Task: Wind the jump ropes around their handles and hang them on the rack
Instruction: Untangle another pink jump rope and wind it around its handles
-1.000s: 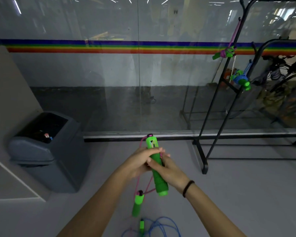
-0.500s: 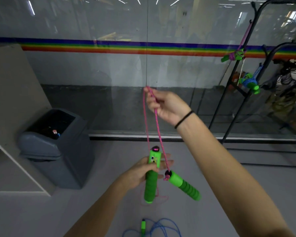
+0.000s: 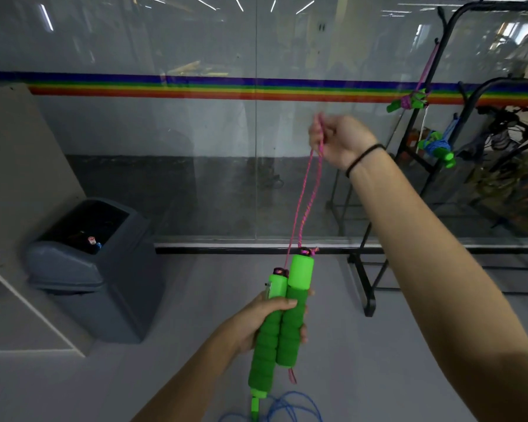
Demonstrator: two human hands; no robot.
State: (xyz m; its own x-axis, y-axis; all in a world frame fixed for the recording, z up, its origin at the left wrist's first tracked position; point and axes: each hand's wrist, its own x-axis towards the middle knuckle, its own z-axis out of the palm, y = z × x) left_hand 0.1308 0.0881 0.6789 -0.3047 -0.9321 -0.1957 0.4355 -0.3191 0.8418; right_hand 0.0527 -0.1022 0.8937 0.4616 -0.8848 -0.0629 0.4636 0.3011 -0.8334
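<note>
Your left hand [image 3: 265, 324] has its fingers curled round both green handles [image 3: 290, 318], which stand upright side by side and touch each other. From the caps at their tops the pink rope [image 3: 305, 196] runs up in two strands to your right hand [image 3: 342, 141]. That hand is raised above the left one and a little to its right, and it pinches the doubled rope between curled fingers and thumb. A short pink end hangs just under the handles. On the floor below your left hand lies a blue rope [image 3: 290, 405] in loose loops. The black rack [image 3: 409, 166] stands to the right of your right hand. On it hang a pink-wound bundle [image 3: 407, 102], slightly higher than that hand, and a blue-wound bundle [image 3: 436, 146] further right. A grey bin [image 3: 95, 269] sits well off to the left of your left hand
</note>
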